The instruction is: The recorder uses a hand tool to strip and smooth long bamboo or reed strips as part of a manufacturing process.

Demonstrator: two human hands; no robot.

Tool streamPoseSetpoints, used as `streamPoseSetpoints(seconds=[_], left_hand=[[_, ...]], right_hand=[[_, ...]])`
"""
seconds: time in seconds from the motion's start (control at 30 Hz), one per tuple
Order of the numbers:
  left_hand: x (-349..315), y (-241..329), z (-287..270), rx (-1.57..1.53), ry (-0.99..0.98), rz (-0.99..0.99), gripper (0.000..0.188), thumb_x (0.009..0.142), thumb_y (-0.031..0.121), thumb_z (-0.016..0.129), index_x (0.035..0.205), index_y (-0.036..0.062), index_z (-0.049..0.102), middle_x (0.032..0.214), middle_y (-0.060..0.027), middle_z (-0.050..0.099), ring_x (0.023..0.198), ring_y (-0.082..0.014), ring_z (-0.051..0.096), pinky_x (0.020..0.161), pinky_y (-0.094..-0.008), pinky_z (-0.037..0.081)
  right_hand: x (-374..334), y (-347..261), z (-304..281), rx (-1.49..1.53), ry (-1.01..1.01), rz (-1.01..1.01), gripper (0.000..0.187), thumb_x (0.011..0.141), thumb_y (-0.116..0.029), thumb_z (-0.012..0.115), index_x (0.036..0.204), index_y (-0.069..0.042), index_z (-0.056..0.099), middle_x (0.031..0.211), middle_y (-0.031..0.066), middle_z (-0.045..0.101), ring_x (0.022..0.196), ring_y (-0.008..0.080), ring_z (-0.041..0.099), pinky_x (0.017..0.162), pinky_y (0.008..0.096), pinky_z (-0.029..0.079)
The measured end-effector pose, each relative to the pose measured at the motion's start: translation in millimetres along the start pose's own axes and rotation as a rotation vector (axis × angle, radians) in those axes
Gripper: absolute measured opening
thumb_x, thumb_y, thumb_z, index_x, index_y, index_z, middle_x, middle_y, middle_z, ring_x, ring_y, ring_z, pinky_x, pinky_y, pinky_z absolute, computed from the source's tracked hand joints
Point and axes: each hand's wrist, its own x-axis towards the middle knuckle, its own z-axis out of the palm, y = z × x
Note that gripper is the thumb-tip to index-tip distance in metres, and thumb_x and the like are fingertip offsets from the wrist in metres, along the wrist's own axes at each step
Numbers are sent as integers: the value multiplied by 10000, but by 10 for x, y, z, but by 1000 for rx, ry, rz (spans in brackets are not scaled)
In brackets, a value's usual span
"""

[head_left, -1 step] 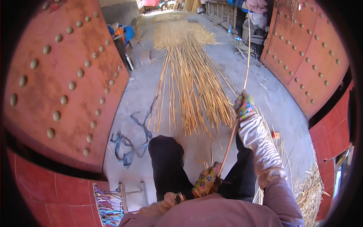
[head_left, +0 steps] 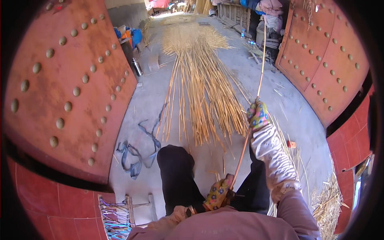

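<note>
The person is sitting with two knees in dark trousers (head_left: 178, 172) pointing forward, and both hands are wearing gloves with flowers on them. The right hand (head_left: 259, 114) is reaching out in front, and its fingers are curling tight around one long stalk (head_left: 262, 66). The left hand (head_left: 217, 195) is staying low, close to the tummy, and it is gripping the bottom part of the same stalk. Something dark is poking out beside the left hand, but I can't tell what it is. The stalk is leaning, going up from the lap, past the right knee and away over the floor (head_left: 154, 90). A big bunch of yellow stalks (head_left: 206, 96) is lying on the floor in front of the knees, spreading out like a fan. A curly grey-blue strip (head_left: 136, 170) is lying to the left of it. A little orange-red box (head_left: 292, 144) is sitting near the right sleeve (head_left: 274, 154). Two big red doors with round knobs are standing on the two sides, and a shiny bottle (head_left: 137, 67) is standing by the left one
</note>
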Motion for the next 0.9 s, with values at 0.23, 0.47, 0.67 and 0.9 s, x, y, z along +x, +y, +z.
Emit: streamPoseSetpoints(seconds=[0.23,0.47,0.67,0.9], left_hand=[[580,217,-164,-330,-101,-157,389,837,453,386,684,104,466,521,-20,441,415,-109,450,361,-242,347],[1032,647,-266,-688,144,-363,455,779,552,419,590,139,433,468,7,418,314,-128,406,284,-251,325],[1356,532,-509,-939,273,-174,394,755,526,494,656,146,475,482,21,430,336,-88,391,281,-222,291],[1430,779,-94,-1031,233,-34,270,797,424,506,848,159,522,515,45,413,433,-60,416,352,-185,319]], right_hand=[[-685,468,185,15,-123,156,239,828,-333,480,695,-136,499,453,-53,348,340,83,314,301,234,221],[-242,374,100,-271,-663,127,334,832,-330,477,986,-34,481,665,-11,508,528,95,459,438,232,360],[-943,705,-1207,-509,-487,-22,324,828,-333,482,894,-27,563,697,29,567,631,115,557,584,236,460],[-1403,749,-954,-629,-371,48,237,843,-261,477,806,-41,554,599,0,544,442,80,476,396,186,371]])
